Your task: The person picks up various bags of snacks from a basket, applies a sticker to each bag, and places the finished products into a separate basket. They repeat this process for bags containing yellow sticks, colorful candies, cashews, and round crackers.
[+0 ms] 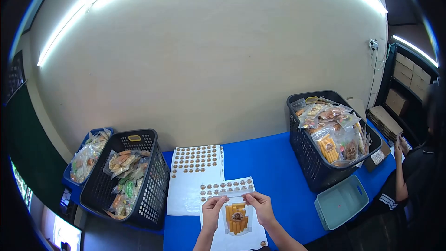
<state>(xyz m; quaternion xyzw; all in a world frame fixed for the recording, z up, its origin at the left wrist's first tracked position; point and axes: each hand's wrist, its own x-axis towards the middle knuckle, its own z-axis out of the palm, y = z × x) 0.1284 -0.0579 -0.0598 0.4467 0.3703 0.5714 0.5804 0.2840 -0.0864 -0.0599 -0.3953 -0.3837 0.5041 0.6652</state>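
A blue tabletop (274, 158) carries sticker sheets (195, 176) near its middle, a black basket (127, 176) at the left edge, another basket (320, 167) and a tray (341, 202) right.

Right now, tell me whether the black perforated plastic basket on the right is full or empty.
Full: the black perforated plastic basket is heaped above its rim with clear snack packets.

This looks like a small packing room for snacks. A blue table (274, 158) stands against a bare wall, with black baskets (320, 167) full of sealed snack bags (327, 146) to either side of the hands. Sheets of round stickers (195, 160) lie just beyond them (cardboard boxes (409, 76) fill shelves far right), under strip lights (65, 28).
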